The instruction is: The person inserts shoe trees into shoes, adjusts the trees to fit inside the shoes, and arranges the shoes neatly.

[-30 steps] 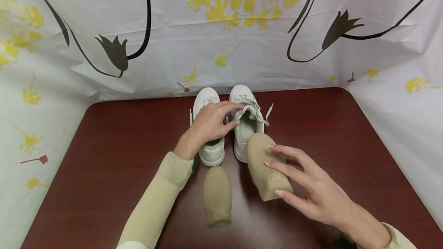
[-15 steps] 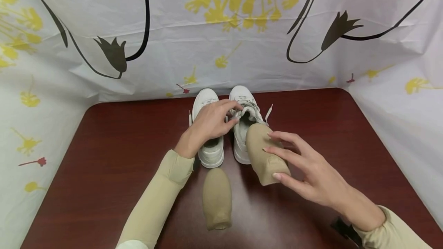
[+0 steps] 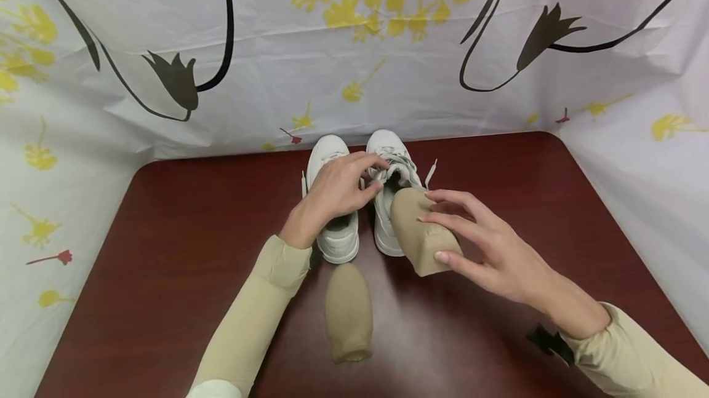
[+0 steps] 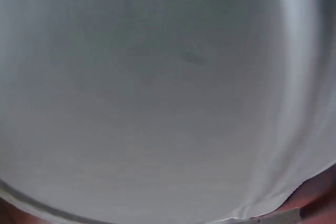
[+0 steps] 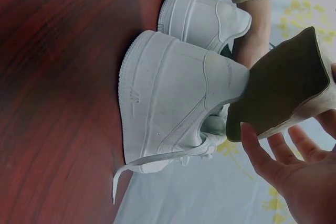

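Observation:
My right hand [image 3: 495, 250] grips a beige shoe tree [image 3: 415, 226], thumb at its squared end and fingers along its side. Its rounded end overlaps the opening of the right white sneaker [image 3: 390, 235] in the head view. In the right wrist view, the shoe tree [image 5: 283, 82] tilts over that sneaker's heel collar [image 5: 233, 77]. My left hand [image 3: 338, 186] reaches across the left white sneaker [image 3: 339, 244], its curled fingers and thumb holding the right sneaker by the tongue and collar edge. A blurred pale sneaker surface [image 4: 157, 103] fills most of the left wrist view.
A second beige shoe tree [image 3: 349, 312] lies on the dark red wooden table [image 3: 221, 213], in front of the left sneaker. A loose lace [image 5: 152, 160] hangs from the right sneaker's side. A white patterned cloth [image 3: 266, 66] stands behind the table and at both sides.
My right hand has moved forward with the shoe tree, bringing its rounded end over the right sneaker's opening. My left hand has stayed at the sneaker's collar.

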`<state>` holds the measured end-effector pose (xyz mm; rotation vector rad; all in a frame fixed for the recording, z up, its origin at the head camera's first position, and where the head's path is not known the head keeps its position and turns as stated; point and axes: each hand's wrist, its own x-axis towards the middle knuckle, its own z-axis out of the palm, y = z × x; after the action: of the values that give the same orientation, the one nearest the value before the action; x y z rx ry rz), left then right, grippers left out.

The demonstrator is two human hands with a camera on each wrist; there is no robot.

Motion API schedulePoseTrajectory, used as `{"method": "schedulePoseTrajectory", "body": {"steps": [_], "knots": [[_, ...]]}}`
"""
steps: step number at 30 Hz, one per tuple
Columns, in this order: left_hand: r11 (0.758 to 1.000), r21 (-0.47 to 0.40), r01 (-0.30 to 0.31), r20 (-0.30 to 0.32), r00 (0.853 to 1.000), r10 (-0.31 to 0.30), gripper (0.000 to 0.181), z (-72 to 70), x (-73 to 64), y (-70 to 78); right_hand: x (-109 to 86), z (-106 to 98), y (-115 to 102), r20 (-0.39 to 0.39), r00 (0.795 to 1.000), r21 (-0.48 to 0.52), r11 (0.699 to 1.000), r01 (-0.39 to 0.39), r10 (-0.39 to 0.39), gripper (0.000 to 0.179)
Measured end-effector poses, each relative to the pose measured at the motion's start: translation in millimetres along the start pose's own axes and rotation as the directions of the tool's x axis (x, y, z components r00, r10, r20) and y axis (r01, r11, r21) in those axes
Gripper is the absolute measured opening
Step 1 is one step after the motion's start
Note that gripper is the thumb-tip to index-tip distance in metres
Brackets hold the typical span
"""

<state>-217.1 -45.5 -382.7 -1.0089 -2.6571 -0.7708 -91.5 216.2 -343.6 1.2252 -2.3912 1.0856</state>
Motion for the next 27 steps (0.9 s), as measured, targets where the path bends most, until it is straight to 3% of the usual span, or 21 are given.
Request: {"method": "schedulePoseTrajectory", "body": {"steps": [14, 27], "knots": [[1.000, -0.006, -0.001, -0.003, 1.000, 0.001, 0.030, -2.0, 2.3, -1.7, 11.6, -0.4, 16.8, 0.096, 0.984, -0.067, 0.987, -0.145, 0.151, 0.050], [1.000, -0.001, -0.013, -0.021, 1.000, 0.013, 0.031, 2.1, -1.9, -1.4, 9.6, 3.1, 24.1, 0.095, 0.982, -0.053, 0.985, -0.162, 0.166, 0.051]]}}
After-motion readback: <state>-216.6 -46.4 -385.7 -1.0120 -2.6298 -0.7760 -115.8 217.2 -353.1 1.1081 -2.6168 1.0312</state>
